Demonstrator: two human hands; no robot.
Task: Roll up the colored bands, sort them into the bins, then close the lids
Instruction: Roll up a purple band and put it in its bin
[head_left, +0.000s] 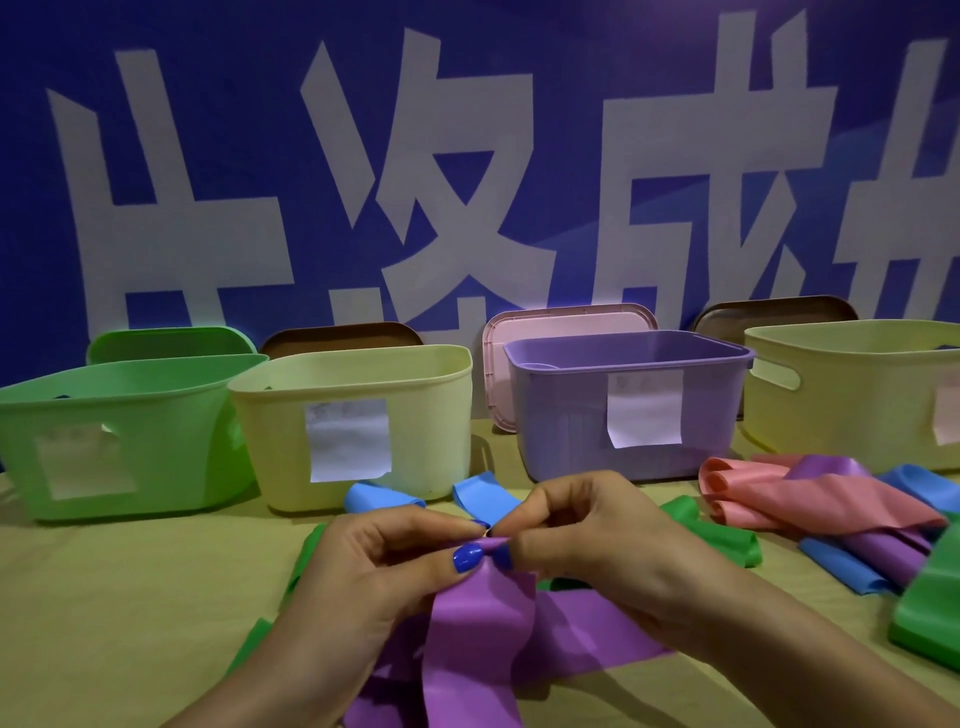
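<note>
Both hands meet over the table's middle and pinch the top end of a purple band (478, 623). My left hand (374, 566) holds it with thumb and fingers from the left; my right hand (587, 540) pinches it from the right. The rest of the band hangs down and trails to the right on the table. Behind stand a green bin (171, 410), a pale yellow bin (426, 410), a purple bin (561, 410) and a second yellow bin (841, 405), all with no lid on.
Lids lean on the blue wall behind the bins: green (171, 340), brown (337, 338), pink (566, 322), brown (774, 312). Loose bands lie about: blue (384, 499), green (727, 540), and a pink (810, 499), purple, blue and green heap at the right.
</note>
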